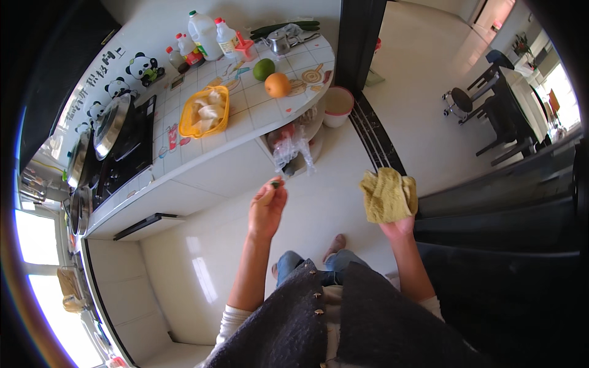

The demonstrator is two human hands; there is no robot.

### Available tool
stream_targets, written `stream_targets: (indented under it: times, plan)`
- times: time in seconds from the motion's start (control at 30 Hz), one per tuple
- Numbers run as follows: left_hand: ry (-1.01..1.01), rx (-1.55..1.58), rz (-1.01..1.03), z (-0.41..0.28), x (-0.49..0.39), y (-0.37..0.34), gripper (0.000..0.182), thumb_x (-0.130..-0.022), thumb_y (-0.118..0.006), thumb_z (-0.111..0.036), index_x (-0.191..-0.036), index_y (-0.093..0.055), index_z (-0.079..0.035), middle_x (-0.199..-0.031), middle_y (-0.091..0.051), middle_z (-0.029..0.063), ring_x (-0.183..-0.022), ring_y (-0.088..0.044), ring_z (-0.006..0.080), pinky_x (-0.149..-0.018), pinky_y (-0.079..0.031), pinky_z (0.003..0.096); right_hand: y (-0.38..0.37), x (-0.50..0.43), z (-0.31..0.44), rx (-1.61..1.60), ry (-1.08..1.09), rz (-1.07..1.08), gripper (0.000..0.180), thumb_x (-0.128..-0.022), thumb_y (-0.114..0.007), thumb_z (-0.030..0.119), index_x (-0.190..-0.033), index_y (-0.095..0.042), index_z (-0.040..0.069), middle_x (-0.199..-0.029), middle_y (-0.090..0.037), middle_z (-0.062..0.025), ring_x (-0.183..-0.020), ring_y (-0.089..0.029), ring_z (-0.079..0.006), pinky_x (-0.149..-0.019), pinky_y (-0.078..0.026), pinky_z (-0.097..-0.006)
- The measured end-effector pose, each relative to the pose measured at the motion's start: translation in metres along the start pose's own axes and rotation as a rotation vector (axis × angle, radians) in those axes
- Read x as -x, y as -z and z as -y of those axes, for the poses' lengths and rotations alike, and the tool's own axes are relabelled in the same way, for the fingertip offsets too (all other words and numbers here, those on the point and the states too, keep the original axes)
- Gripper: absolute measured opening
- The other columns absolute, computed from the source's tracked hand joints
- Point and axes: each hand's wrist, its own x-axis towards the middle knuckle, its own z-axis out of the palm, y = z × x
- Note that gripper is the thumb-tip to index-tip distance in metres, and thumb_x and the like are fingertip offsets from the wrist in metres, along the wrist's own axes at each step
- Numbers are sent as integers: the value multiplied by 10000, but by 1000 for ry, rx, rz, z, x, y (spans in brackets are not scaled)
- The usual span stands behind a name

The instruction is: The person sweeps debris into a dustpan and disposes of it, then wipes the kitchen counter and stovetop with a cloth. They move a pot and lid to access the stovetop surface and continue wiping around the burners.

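Observation:
My left hand [266, 211] is raised over the floor in front of the counter. Its thumb and fingertips pinch a small dark green object [275, 184], too small to name. A folded yellow-green cloth [389, 195] is held in my right hand [399, 228], which it mostly covers. Beyond my left hand, a yellow plastic basket [183, 120] with white, crumpled-looking contents stands on the tiled countertop [251, 112]. An orange [278, 85] and a round green fruit [264, 70] sit together near the counter's rounded end.
Bottles [204, 34], a metal teapot [278, 42] and cucumbers [285, 28] line the counter's back. Lidded pans [112, 126] stand on the black stove [133, 147] at left. A bin [338, 106] stands beside the doorway track [375, 133]. Dark glossy panels [497, 230] rise close on my right.

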Motion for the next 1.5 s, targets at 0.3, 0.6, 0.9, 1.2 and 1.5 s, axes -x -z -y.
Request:
stream_targets:
  times: [0.3, 0.6, 0.9, 1.2, 1.5]
  plan:
    - [389, -72, 19, 112, -131, -117, 150, -994, -494, -126, -1069, -569, -20, -890, -615, 54, -715, -614, 128, -655, -558, 233, 30, -35, 119, 13, 253, -86, 590, -959, -462, 496, -1401, -439, 106, -1441, -450, -85, -1336, -400, -301, -1120, -299, -487]
    - [487, -64, -194, 206, -320, -150, 103, -982, -470, -65, -1020, -563, -39, -955, -647, 113, -795, -638, 179, -712, -573, 290, 35, -125, 206, 78, 453, -190, 585, -979, -408, 499, -1414, -406, 109, -1445, -439, -73, -1352, -384, -283, -1137, -271, -477]
    - [602, -200, -74, 226, -483, -249, 68, -965, -517, -78, -1016, -560, -66, -1005, -665, 111, -829, -651, 175, -689, -570, 269, 14, -229, 278, -63, 650, -296, 559, -983, -413, 455, -1419, -404, 105, -1461, -423, -79, -1368, -358, -296, -1160, -216, -498]
    - [651, -215, 70, 263, -581, -350, 95, -943, -583, -118, -1027, -618, -90, -924, -660, 40, -774, -637, 131, -661, -555, 268, 19, -344, 371, -74, 675, -253, 546, -978, -423, 441, -1391, -435, 86, -1445, -441, -106, -1343, -384, -322, -1128, -265, -530]
    - [739, -211, 13, 399, -713, -455, 41, -947, -550, -128, -972, -555, -96, -890, -671, 83, -692, -631, 154, -583, -526, 269, 80, -490, 545, -46, 573, -318, 541, -968, -439, 455, -1371, -462, 95, -1424, -461, -122, -1321, -402, -345, -1099, -311, -527]
